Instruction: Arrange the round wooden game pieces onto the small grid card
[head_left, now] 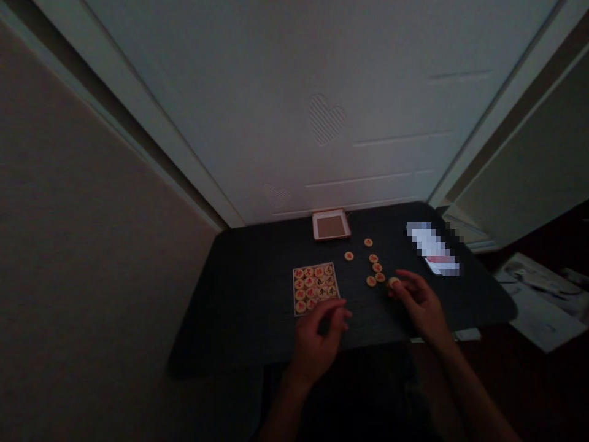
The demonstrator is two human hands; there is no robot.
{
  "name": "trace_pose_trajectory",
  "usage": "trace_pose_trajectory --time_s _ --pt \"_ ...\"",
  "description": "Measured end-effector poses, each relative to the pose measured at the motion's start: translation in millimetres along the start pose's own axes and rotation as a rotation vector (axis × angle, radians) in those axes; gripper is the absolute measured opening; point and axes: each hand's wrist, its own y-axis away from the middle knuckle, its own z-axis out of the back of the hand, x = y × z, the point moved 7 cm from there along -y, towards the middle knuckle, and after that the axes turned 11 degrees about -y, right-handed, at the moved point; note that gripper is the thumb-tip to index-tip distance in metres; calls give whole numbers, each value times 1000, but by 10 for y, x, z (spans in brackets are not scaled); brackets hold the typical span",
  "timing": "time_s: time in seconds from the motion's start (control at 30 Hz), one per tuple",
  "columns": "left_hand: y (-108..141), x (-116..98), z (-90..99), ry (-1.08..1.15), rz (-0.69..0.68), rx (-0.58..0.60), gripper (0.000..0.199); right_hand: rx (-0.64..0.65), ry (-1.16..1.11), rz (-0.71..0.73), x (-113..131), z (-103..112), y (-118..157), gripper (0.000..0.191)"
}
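My right hand pinches a round Chinese chess piece between thumb and fingers, just over the table to the right of several loose pieces. My left hand hovers at the near right corner of a square tray, its fingers curved and apart with nothing visible in them. Rows of wooden chess pieces with red or black characters lie in that tray; my left hand hides part of the nearest row. Between the tray and my right hand, loose pieces lie scattered, one farther back.
An open, shallow box rests at the back of the dark table, against a white panel. Toward the right edge is a blurred-out bright object. A white box lies lower, beyond the table's right side.
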Motion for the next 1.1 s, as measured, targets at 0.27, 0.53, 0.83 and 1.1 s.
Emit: trace_pose_trajectory --time_s 0.27,0.53,0.83,1.1 --pt "-206 705 1001 -312 64 -292 27 4 39 -73 -91 12 2 53" --pt "-276 845 799 -396 -3 -171 26 1 124 -5 -92 41 -23 50" --pt "-258 866 756 -434 8 -117 26 -45 87 -35 -10 3 65 52" --pt "-265 856 745 -461 2 -97 25 -54 20 13 -57 10 22 52"
